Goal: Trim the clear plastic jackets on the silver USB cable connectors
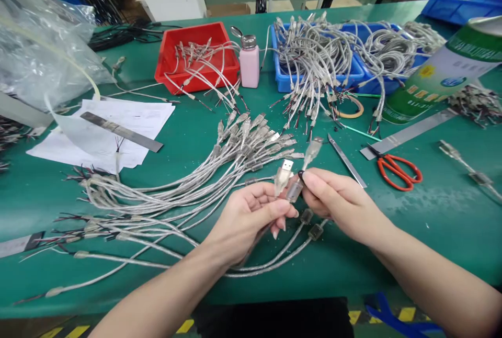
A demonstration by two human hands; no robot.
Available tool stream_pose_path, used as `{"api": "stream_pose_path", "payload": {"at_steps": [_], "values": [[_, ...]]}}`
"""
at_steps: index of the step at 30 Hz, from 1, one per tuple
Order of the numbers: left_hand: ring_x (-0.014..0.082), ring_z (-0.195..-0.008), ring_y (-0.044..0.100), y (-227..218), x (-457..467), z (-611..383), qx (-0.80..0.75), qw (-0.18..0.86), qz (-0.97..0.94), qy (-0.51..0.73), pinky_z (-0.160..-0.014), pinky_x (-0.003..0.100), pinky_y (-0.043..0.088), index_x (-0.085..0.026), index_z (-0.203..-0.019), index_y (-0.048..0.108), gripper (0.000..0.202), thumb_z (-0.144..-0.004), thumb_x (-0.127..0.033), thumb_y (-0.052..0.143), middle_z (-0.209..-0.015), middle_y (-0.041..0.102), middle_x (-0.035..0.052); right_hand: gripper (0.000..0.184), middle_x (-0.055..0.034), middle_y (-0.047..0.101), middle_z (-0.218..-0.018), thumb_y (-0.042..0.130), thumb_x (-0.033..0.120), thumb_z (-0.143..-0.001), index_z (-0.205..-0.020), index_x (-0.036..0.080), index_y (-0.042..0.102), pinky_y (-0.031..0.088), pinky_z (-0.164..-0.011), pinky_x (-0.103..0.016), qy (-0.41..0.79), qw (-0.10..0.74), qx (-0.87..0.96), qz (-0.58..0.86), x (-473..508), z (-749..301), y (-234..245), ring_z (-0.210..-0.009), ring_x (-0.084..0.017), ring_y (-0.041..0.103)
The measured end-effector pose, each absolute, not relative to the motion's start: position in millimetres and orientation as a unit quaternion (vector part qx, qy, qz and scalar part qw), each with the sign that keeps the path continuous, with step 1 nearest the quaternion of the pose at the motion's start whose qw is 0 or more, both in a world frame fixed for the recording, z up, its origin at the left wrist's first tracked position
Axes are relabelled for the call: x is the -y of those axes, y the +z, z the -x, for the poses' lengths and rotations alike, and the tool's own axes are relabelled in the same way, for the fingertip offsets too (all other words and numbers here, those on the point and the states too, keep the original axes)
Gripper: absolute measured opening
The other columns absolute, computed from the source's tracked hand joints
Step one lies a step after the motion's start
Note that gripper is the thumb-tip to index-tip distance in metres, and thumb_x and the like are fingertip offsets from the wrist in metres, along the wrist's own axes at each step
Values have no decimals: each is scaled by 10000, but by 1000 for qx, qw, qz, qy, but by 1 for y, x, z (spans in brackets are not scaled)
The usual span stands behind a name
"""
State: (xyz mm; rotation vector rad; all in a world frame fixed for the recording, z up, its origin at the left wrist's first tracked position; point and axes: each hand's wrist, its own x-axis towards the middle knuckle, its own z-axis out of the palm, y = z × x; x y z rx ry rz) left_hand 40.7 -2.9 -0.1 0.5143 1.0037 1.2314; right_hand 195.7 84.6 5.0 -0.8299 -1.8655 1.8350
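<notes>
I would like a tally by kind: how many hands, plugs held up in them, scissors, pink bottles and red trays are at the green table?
Hands: 2 (left hand, right hand)
Held-up plugs: 2
Scissors: 1
Pink bottles: 1
Red trays: 1
Total: 7

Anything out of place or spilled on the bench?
No spilled liquid shows. The pink bottle has its lid flipped open, and cables overhang the front of the blue bin beside it, rather than lying inside.

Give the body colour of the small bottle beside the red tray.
The bottle has a pale pink body, seen in the head view, the only one here.
</notes>
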Motion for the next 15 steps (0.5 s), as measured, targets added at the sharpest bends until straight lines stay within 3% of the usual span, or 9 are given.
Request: {"api": "stream_pose_path", "payload": {"at_steps": [4, 9, 12, 15], "values": [[63, -510, 537, 2, 2, -38, -402, 714, -201, 536, -479, 162, 422, -103, -777, 624, 72, -788, -168, 655, -661, 658, 33, 279, 82, 227, -544, 530, 406, -892, -1017, 160, 568, 148, -408, -207, 774, 227, 518, 285, -86, -192, 3, -443, -54, 187], [67, -518, 561, 0, 1, -38, -385, 741, -187, 518, -497, 163, 440, -114, -792, 605, 50, -804, -151, 636, -669, 672, 38, 229, 82, 261, -528, 618, 379, -843, -805, 164, 548, 148, -397, -198, 753, 270, 510, 316, -85, -191, -2, -438, -39, 206], [71, -541, 579, 0, 2, -41, -396, 725, -181, 534, -493, 158, 441, -131, -861, 610, 106, -779, -160, 670, -719, 694, 47, 251, 80, 291, -517, 625, 390, -837, -770, 172, 519, 180, -403, -197, 716, 288, 535, 344, -85, -192, -4, -443, -43, 234], [75, -554, 585, 1, 3, -44, -428, 694, -192, 546, -468, 144, 426, -134, -817, 619, 142, -725, -159, 723, -690, 677, 27, 268, 75, 312, -525, 619, 408, -838, -759, 173, 517, 211, -415, -199, 675, 292, 574, 359, -85, -194, -3, -450, -46, 252]]}}
